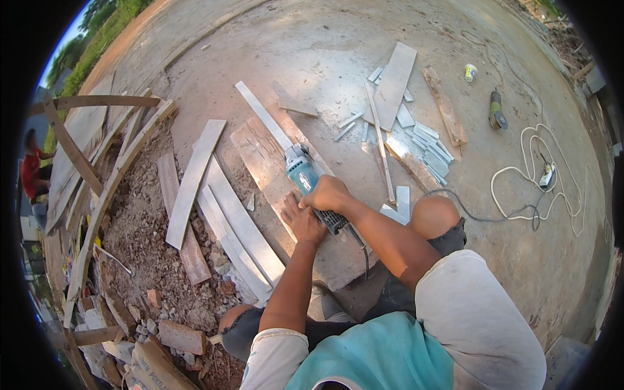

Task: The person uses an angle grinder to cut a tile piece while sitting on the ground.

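A teal angle grinder point(301, 174) lies over a wide wooden plank point(338, 260) in front of me, its head pointing away. My right hand point(328, 194) is wrapped round the rear of its body. Beside the grinder, my left hand point(303, 221) lies palm down with fingers stretched out, its fingertips near the tool. A narrow pale grey strip point(260, 112) reaches forward along the plank from the grinder's head. The head hides the cutting disc and where it meets the strip. A dark cord point(359, 239) runs back from the grinder's rear.
Long pale strips point(195, 185) lie to the left on broken soil point(143, 227). At the right are cut grey pieces point(432, 153), a second grinder point(497, 110), a white cup point(470, 72) and a coiled cable point(497, 175). Wooden beams point(114, 175) stand far left, near a person in red point(31, 172).
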`<state>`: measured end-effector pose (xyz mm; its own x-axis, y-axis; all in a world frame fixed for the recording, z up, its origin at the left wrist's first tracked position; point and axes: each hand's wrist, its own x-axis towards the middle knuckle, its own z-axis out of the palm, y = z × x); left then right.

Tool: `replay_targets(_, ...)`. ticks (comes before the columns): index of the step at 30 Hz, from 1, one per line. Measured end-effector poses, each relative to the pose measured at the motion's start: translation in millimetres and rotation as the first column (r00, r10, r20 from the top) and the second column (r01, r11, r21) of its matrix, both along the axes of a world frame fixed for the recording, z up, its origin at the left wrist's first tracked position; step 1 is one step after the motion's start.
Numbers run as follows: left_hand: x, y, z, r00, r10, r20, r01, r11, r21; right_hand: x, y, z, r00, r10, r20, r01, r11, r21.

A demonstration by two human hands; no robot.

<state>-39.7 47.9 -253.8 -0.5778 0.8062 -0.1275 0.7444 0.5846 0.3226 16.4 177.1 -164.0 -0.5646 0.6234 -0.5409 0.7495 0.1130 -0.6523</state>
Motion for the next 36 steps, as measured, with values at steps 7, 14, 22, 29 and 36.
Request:
replay_targets(7, 0, 0, 2, 1.0, -0.007, 0.011, 0.008, 1.0, -0.013, 4, -2, -2, 1.0, 0.003, -0.014, -0.003, 1.0, -0.01)
replay_targets(14, 0, 0, 0, 1.0, -0.005, 0.002, 0.005, 1.0, -0.022, 5, -4, -2, 1.0, -0.004, -0.007, 0.004, 1.0, 0.006)
replay_targets(22, -1, 0, -1, 1.0, 0.004, 0.008, -0.004, 0.999, -0.04, 7, -4, 0, 1.0, 0.0, 0.009, 0.0, 1.0, 0.0)
replay_targets(29, -3, -2, -9, 1.0, -0.008, -0.007, 0.008, 1.0, 0.0, 7, -4, 2, 1.0, 0.001, 0.021, -0.001, 1.0, 0.008)
replay_targets(36, -4, -4, -17, 0.999, -0.017, -0.046, 0.019, 0.999, 0.045, 12, -6, 4, 0.999, 0.003, 0.044, -0.004, 1.0, 0.008)
